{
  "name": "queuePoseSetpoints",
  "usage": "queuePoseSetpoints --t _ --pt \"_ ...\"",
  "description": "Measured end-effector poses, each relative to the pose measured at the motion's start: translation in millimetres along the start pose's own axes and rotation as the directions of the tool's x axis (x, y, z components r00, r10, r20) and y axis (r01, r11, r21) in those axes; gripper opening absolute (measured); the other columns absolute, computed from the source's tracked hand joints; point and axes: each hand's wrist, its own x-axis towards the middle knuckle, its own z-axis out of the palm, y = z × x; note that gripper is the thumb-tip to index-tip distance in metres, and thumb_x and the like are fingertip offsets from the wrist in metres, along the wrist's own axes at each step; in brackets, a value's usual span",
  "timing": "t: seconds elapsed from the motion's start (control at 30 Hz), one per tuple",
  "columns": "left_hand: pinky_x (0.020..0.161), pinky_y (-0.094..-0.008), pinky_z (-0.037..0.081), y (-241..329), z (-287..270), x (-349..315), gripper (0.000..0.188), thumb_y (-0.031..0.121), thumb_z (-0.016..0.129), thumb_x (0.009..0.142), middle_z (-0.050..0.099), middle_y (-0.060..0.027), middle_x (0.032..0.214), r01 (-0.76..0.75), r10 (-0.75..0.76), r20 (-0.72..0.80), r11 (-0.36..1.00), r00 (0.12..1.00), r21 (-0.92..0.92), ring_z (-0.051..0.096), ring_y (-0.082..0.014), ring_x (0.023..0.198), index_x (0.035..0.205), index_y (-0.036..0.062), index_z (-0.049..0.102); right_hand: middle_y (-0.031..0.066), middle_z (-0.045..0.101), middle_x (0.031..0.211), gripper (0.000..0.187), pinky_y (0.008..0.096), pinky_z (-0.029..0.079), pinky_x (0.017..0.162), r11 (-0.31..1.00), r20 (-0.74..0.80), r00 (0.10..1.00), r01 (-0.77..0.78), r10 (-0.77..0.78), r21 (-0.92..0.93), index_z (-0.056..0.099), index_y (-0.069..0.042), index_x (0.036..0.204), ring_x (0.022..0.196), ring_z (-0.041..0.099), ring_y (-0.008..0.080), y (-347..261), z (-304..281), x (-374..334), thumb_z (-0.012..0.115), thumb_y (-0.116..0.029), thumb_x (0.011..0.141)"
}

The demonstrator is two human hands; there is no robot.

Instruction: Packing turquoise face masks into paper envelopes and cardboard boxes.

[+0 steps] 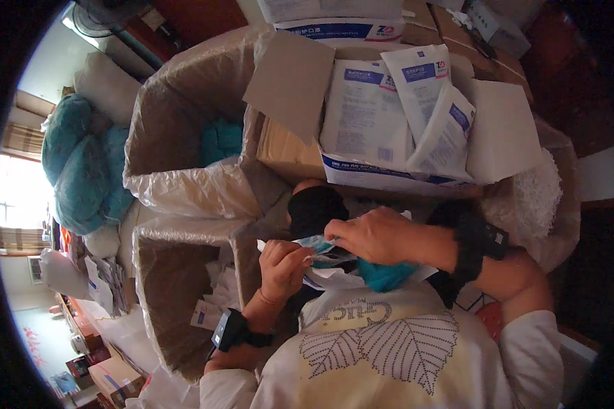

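My left hand [283, 268] pinches the edge of a white plastic packet [331, 278] over my lap. Just right of it, my right hand [382, 235] has its fingers closed at the packet's opening, where a little green shows at the fingertips; what exactly they grip is too small to make out. Pale blue film [314, 243] lies between both hands. Below the right hand, a teal bundle of soft, thin material [387, 275] rests in my lap, partly covered by the hand.
In front stands an open carton [399, 178] with several white-and-blue packets [365, 119]. At left, one plastic-lined box [184, 187] holds teal bundles [222, 141]; a nearer lined box [167, 300] holds white packets [220, 290]. Stuffed teal bags [85, 174] are piled farther left.
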Motion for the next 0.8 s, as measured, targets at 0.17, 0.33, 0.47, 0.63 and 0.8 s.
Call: queuePoseSetpoints --t 0.17,0.33,0.47,0.63,0.8 --pt "0.057 -0.0331 0.04 0.5 -1.4 -1.1 0.016 0.003 0.06 0.065 0.054 -0.0078 0.074 0.036 -0.036 0.029 0.999 0.999 -0.008 0.051 -0.0231 0.065 0.081 0.0054 0.06 0.0141 0.061 0.074 0.017 0.0435 0.046 0.062 0.998 0.006 0.999 0.053 -0.053 -0.028 0.057 -0.011 0.09 0.068 0.058 0.0346 10.0 8.9 2.9 0.049 -0.025 0.083" --pt "0.057 -0.0329 0.04 2.1 2.2 -1.0 0.018 0.007 0.064 0.064 0.054 -0.0055 0.074 0.003 -0.004 0.04 1.0 0.999 0.012 0.051 -0.0234 0.066 0.081 0.009 0.061 0.0149 0.062 0.076 0.022 0.0445 0.046 0.064 0.99 0.219 0.966 -0.133 0.14 -0.045 0.058 -0.011 0.092 0.069 0.059 0.0348 10.2 12.2 9.6 0.05 -0.029 0.081" --pt "0.057 -0.0332 0.04 0.9 4.4 -2.2 0.018 0.006 0.063 0.064 0.054 -0.0058 0.074 0.029 -0.03 0.04 0.999 0.999 0.024 0.051 -0.0236 0.066 0.082 0.0083 0.061 0.0148 0.062 0.074 0.022 0.0428 0.048 0.061 0.975 0.194 0.973 -0.085 0.125 -0.206 0.057 -0.01 0.092 0.066 0.061 0.0311 1.6 12.9 10.9 0.05 -0.027 0.08" --pt "0.057 -0.0335 0.04 -1.1 6.4 -2.5 0.017 0.005 0.063 0.065 0.055 -0.0072 0.074 0.062 -0.062 0.037 0.998 0.997 0.014 0.051 -0.0246 0.066 0.082 0.0068 0.061 0.0101 0.059 0.065 0.016 0.0376 0.049 0.053 0.938 -0.096 0.994 0.012 -0.049 -0.347 0.055 -0.009 0.085 0.063 0.061 0.0263 -1.7 32.4 12.8 0.051 -0.022 0.076" --pt "0.055 -0.0345 0.042 -4.3 6.7 -7.5 0.014 0.002 0.06 0.068 0.055 -0.0096 0.073 0.117 -0.116 0.032 0.993 0.993 -0.017 0.053 -0.0269 0.064 0.082 0.0041 0.059 0.0083 0.057 0.073 0.013 0.0361 0.048 0.056 0.969 -0.02 0.995 0.091 -0.098 -0.228 0.054 -0.008 0.078 0.066 0.06 0.0252 10.7 43.1 21.1 0.052 -0.02 0.075"
